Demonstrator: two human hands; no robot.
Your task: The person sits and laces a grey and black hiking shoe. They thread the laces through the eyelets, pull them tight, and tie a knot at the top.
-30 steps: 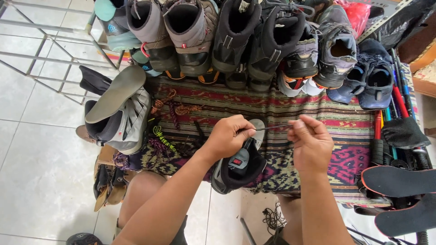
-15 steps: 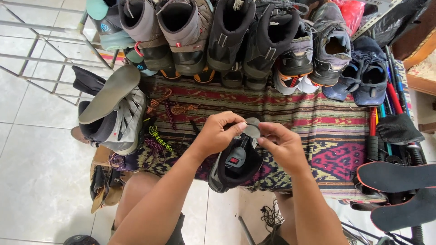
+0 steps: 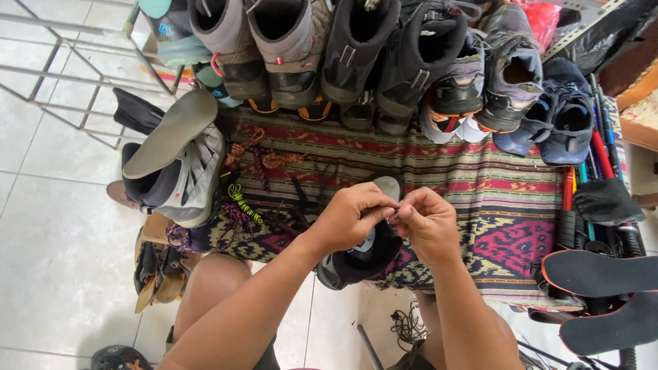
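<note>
At nine o'clock a grey shoe (image 3: 184,179) lies with a loose insole (image 3: 170,133) on top, spare laces (image 3: 264,159) just beside it. Centre, the left hand (image 3: 353,217) and right hand (image 3: 426,223) meet, fingertips pinched narrowly on what seems a lace end, over a black shoe (image 3: 362,250) resting on the woven cloth (image 3: 493,205). Lacing looks underway; threading an eyelet needs a fine, steady pinch.

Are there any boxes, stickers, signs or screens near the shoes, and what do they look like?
No boxes, signs or screens.
Red bag: top right, behind the shoes, crinkly plastic.
Teal shoe: top left, small dark logo patch on its side.
Grey boot: back row, small red tag on its side.
</note>
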